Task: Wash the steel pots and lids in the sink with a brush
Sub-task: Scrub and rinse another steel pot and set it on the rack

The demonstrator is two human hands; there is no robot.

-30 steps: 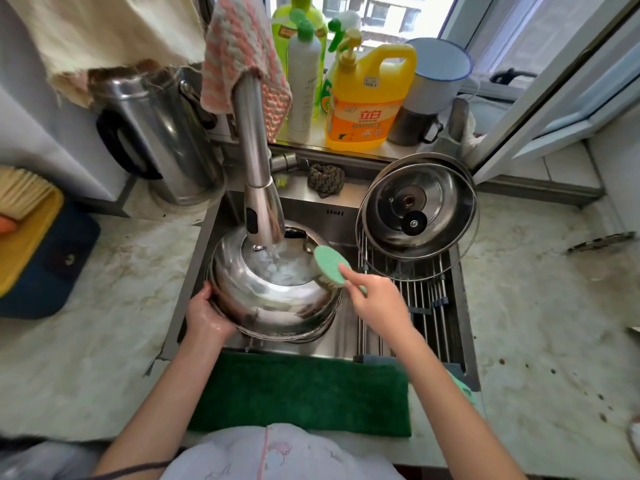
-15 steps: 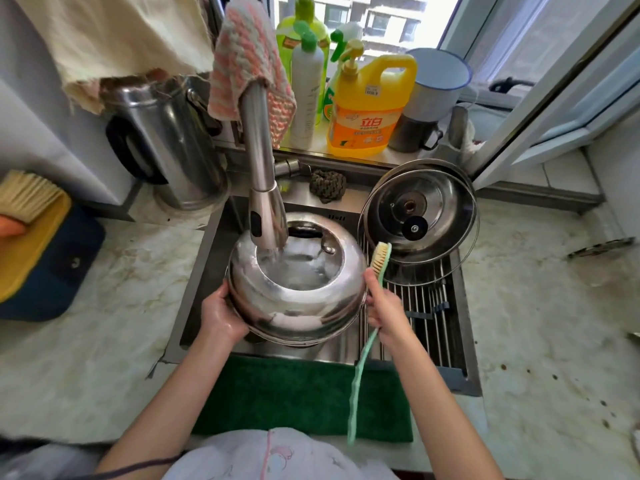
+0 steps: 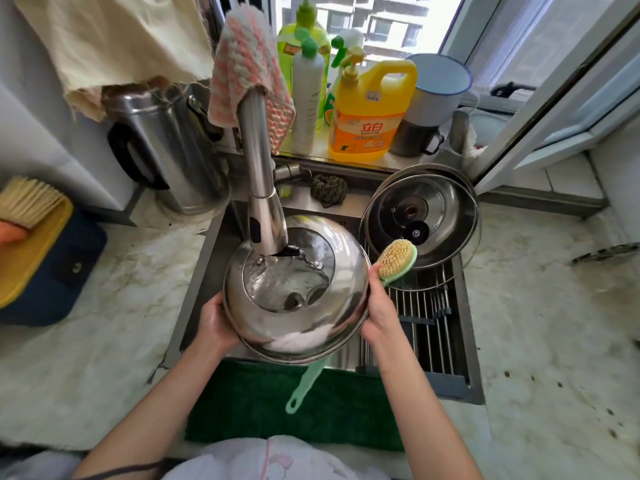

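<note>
A single wide-angle camera rides on the person's head, facing forward and steeply down over the sink (image 3: 460, 382). It sits close: the person's chest fills the bottom edge, and both forearms run up from it to the left hand (image 3: 216, 329) and right hand (image 3: 379, 318), which grip the steel lid (image 3: 298, 306) and the brush (image 3: 396, 259) at mid-frame. The counter (image 3: 540, 323) spreads to both sides, and the window frame (image 3: 554, 109) bends along the top right edge.
</note>
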